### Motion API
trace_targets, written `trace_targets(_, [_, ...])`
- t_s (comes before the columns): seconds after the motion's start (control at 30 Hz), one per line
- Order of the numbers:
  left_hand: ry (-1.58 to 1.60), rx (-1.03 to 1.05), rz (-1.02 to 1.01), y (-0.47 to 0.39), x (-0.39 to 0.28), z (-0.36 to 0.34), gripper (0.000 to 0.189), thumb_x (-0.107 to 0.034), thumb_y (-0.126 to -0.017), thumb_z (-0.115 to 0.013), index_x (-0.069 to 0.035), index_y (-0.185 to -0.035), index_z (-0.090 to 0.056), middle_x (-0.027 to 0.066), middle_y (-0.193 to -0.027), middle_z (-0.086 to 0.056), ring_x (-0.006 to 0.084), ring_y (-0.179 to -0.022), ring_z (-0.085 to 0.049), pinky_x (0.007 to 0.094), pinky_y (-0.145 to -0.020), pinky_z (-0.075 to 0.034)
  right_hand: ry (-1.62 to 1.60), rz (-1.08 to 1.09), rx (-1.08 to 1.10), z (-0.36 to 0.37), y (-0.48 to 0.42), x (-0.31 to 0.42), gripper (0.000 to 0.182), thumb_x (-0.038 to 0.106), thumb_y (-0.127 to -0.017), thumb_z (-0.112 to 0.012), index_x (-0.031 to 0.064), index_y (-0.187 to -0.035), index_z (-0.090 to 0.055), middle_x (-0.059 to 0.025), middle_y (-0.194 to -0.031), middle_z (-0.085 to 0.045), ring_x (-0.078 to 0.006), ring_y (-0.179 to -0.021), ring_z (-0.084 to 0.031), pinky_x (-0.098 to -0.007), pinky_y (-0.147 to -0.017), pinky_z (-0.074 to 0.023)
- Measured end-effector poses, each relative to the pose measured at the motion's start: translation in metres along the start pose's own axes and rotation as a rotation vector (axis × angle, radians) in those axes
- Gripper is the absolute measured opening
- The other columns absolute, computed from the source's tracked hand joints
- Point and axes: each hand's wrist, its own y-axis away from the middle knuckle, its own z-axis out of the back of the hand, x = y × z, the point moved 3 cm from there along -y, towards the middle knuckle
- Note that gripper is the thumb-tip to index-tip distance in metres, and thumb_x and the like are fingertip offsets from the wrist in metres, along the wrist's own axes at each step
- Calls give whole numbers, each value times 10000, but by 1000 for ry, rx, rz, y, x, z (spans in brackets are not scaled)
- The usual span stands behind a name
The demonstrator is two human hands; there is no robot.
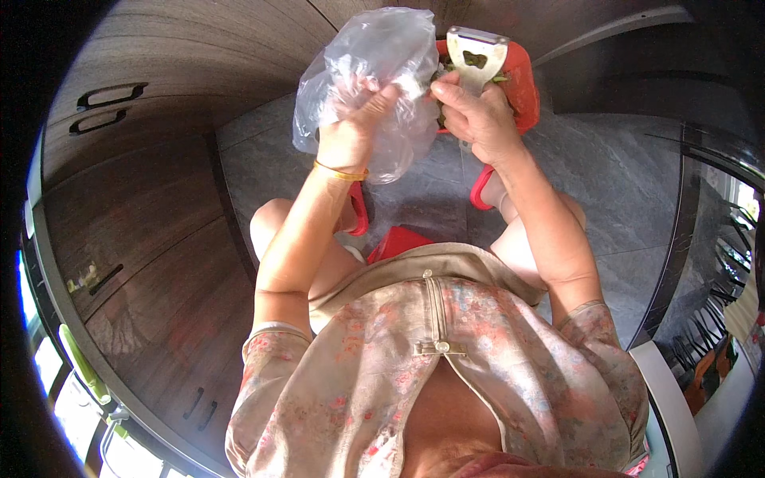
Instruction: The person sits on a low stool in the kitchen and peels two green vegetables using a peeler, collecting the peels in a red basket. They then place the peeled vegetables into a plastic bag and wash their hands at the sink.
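A crumpled clear plastic bag (382,54) is gripped by my left hand (358,119), its folds bunched under the thumb and hanging around the fingers. My right hand (481,116) holds a metal peeler (478,51) by its handle, with the wide blade end pointing away from me. The right thumb and index finger are near the right side of the bag; whether they pinch it I cannot tell. Below and beyond the peeler stands an orange-red plastic bin (526,89), partly hidden by the bag and my right hand. Green plant scraps lie in it.
Dark wood-grain cabinets (143,209) with black handles stand at the left and ahead. Grey tiles (597,179) cover the floor. Between my feet in red slippers and my lap is a red object (397,242), partly hidden. A rack with dark utensils (705,328) is at the right.
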Motion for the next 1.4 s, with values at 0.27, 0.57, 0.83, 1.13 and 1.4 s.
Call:
trace_targets(0.27, [339, 91, 284, -5, 6, 7, 252, -28, -818, -540, -59, -1063, -488, 81, -942, -578, 191, -856, -575, 325, -778, -482, 29, -31, 76, -9, -4, 8, 298, 191, -775, -650, -14, -978, -573, 19, -669, -551, -19, -513, -432, -175, -438, -319])
trace_targets(0.57, [146, 17, 235, -10, 15, 16, 278, -58, -851, -484, -30, -1126, -457, 103, -984, -562, 190, -873, -560, 320, -772, -474, 288, 124, 31, -8, -9, 6, 261, 161, -759, -666, -12, -941, -597, -14, -778, -596, -68, -675, -543, -201, -598, -440])
trace_targets(0.83, [528, 208, 459, -11, 3, -1, 282, -122, -848, -526, -39, -1113, -481, 80, -1010, -558, 193, -944, -533, 358, -815, -447, 372, 245, -18, -6, -8, -2, 187, 123, -747, -665, 2, -871, -596, 5, -736, -575, -44, -597, -509, -186, -517, -410])
trace_targets(1.13, [212, 142, 332, -10, 12, 6, 268, -223, -827, -592, -81, -1043, -519, 40, -958, -581, 171, -888, -548, 332, -775, -453, -39, -39, 52, 0, -8, 2, 165, 79, -750, -648, -4, -881, -593, -5, -690, -560, -13, -452, -354, -177, -404, -267])
trace_targets(1.4, [433, 215, 308, -14, 14, 7, 248, -173, -825, -590, -37, -1022, -527, 99, -1009, -590, 203, -915, -566, 362, -763, -490, 236, 213, 30, 1, -7, 10, 204, 70, -758, -643, 6, -940, -579, -20, -818, -575, -45, -641, -501, -174, -509, -398])
